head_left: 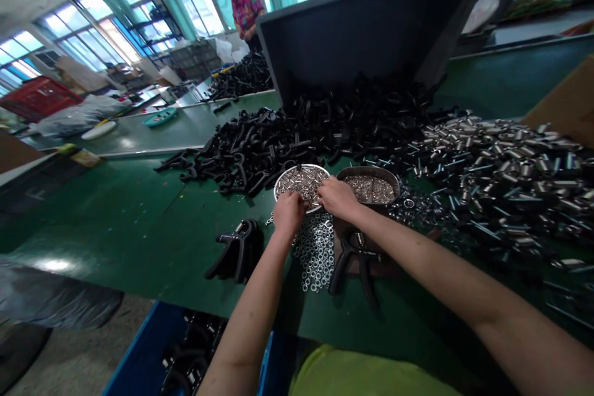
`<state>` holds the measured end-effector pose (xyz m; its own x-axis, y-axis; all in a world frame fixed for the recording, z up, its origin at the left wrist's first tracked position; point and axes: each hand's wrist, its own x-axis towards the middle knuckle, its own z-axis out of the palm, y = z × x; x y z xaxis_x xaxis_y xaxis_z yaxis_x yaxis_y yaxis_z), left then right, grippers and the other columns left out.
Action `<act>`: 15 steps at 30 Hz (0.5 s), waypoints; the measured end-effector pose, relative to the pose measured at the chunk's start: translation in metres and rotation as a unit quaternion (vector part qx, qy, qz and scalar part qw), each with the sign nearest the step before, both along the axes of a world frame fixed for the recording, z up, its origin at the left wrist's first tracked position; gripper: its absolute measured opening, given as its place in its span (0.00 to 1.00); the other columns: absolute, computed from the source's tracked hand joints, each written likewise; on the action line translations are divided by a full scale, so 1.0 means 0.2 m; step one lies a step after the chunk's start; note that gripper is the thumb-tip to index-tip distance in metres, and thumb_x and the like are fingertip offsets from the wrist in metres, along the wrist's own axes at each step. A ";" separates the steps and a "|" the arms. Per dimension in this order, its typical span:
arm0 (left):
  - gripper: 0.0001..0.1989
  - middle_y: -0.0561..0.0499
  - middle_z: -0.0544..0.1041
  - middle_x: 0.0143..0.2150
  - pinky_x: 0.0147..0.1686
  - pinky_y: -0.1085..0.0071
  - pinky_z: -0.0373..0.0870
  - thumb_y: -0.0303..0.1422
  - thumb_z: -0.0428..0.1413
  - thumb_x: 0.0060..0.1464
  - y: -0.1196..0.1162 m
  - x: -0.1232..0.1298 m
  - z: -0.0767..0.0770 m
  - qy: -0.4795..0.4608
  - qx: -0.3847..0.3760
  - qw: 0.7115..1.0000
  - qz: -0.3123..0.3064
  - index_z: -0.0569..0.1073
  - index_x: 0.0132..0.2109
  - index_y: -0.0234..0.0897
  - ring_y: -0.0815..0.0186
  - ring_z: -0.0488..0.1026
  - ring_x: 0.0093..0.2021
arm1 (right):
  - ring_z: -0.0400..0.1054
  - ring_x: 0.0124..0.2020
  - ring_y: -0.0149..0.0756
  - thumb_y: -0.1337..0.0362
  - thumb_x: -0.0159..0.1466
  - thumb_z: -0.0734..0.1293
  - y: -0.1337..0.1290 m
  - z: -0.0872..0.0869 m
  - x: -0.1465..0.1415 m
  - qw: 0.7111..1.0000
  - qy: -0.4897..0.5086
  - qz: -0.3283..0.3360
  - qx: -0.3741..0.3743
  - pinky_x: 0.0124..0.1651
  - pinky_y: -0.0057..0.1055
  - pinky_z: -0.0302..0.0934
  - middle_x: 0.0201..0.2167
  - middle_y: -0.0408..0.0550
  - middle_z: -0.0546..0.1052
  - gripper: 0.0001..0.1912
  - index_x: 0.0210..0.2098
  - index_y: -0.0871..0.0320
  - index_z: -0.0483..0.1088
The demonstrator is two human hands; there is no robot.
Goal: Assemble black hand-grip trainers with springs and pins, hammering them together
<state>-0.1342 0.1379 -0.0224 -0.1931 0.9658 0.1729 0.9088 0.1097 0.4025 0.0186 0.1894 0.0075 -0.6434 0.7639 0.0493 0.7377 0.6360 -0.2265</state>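
A white round dish (pixel 277 187) holds a heap of small metal pins. Over its near left rim my left hand (pixel 290 209) is closed, fingers bent down among the pins. My right hand (pixel 338 196) reaches in at the right rim, its fingers pinched together. Whatever lies between the fingers of either hand is too small to make out. Below the dish are many loose metal nuts (pixel 316 253). An oval metal tin (pixel 394 184) of small metal parts stands beside my right hand. One black spring clamp (pixel 343 263) lies under my right forearm; more black clamps (pixel 241 250) stand left of my left wrist.
Black clamp parts (pixel 250 148) are heaped behind the dish, spilling from a tilted grey bin (pixel 362 31). Silver cylinders and bolts (pixel 505 167) cover the right side. A blue crate (pixel 139 352) with black clamps sits below the table edge. Another person (pixel 245 6) stands behind.
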 end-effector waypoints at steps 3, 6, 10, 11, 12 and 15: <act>0.05 0.44 0.72 0.36 0.39 0.66 0.63 0.31 0.55 0.53 0.03 0.01 -0.02 0.018 -0.013 1.000 -0.005 0.73 0.31 0.37 0.56 0.69 0.42 | 0.65 0.48 0.47 0.68 0.61 0.62 0.04 -0.03 -0.10 1.000 -0.001 -0.008 -0.007 0.44 0.35 0.59 0.40 0.60 0.76 0.10 0.34 0.63 0.76; 0.04 0.45 0.73 0.38 0.38 0.68 0.63 0.32 0.55 0.53 0.03 0.00 -0.03 0.016 -0.016 1.000 0.001 0.72 0.32 0.37 0.58 0.69 0.41 | 0.67 0.46 0.44 0.68 0.60 0.64 0.07 -0.06 -0.11 0.999 0.011 -0.024 -0.020 0.43 0.33 0.60 0.39 0.57 0.77 0.08 0.34 0.61 0.75; 0.06 0.46 0.74 0.40 0.37 0.70 0.62 0.35 0.55 0.54 0.03 0.00 -0.03 0.009 -0.012 1.000 0.015 0.70 0.34 0.37 0.61 0.70 0.40 | 0.67 0.45 0.40 0.64 0.58 0.67 0.10 -0.10 -0.08 0.997 0.058 -0.046 -0.036 0.42 0.29 0.59 0.39 0.51 0.77 0.05 0.32 0.57 0.74; 0.06 0.46 0.74 0.38 0.37 0.70 0.61 0.35 0.54 0.55 0.03 0.00 -0.02 -0.001 -0.007 1.000 0.024 0.70 0.35 0.37 0.62 0.70 0.39 | 0.68 0.44 0.39 0.63 0.58 0.67 0.10 -0.10 -0.07 0.995 0.075 -0.055 -0.040 0.41 0.29 0.59 0.38 0.51 0.77 0.05 0.32 0.58 0.73; 0.07 0.47 0.74 0.36 0.36 0.70 0.61 0.36 0.53 0.56 0.03 0.01 -0.01 -0.017 0.001 0.999 0.036 0.69 0.36 0.37 0.62 0.71 0.38 | 0.68 0.43 0.39 0.62 0.59 0.66 0.11 -0.10 -0.07 0.993 0.093 -0.066 -0.043 0.41 0.29 0.58 0.38 0.51 0.77 0.06 0.34 0.58 0.73; 0.08 0.52 0.74 0.29 0.32 0.71 0.60 0.37 0.50 0.58 0.00 0.04 0.03 -0.121 0.045 0.989 0.066 0.67 0.36 0.38 0.65 0.70 0.31 | 0.69 0.37 0.37 0.62 0.64 0.61 0.10 -0.07 -0.04 0.982 0.150 -0.099 -0.060 0.38 0.29 0.58 0.34 0.51 0.77 0.11 0.41 0.60 0.71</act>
